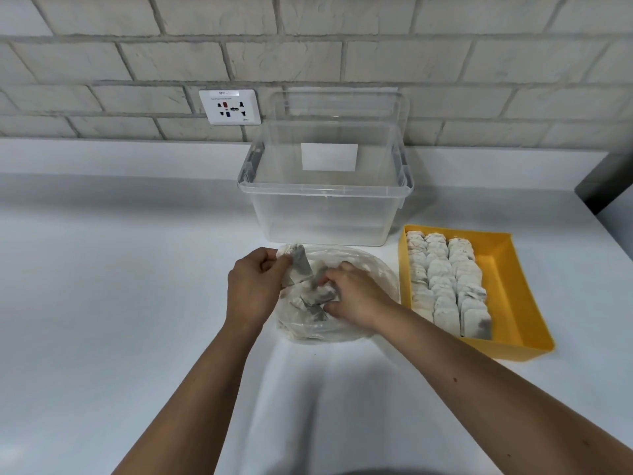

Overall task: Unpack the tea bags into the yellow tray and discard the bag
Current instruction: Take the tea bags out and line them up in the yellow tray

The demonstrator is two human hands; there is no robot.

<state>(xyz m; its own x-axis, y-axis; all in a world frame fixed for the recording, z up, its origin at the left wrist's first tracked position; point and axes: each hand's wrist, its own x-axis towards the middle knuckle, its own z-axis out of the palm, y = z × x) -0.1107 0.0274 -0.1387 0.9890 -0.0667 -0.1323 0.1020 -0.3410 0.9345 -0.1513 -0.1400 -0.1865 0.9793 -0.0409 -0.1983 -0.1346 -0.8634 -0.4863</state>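
A clear plastic bag [375, 272] lies crumpled on a white counter [102, 269], just below the middle of the frame, with its mouth open toward the upper left. Inside it sits a small heap of loose tea bags [310, 305], pale paper with dark contents showing through. The left hand [253, 289], at the bag's left side, has its fingers curled and pinches the bag's raised rim at the top left; a tea bag stands up right against those fingers. The right hand [356, 296] reaches into the bag from the right, fingers curled down around the loose tea bags. Both bare forearms run in from the bottom of the frame. Just beside the bag, right of centre, is the yellow tray [513, 293], its left two thirds filled with packed tea bags [445, 282] standing in three neat rows, its right side bare. Behind the bag, at centre, stands a see-through storage tub [325, 214]. Farther back, upper left of the tub, a white wall socket [230, 107] is set in a pale brick wall [342, 29].
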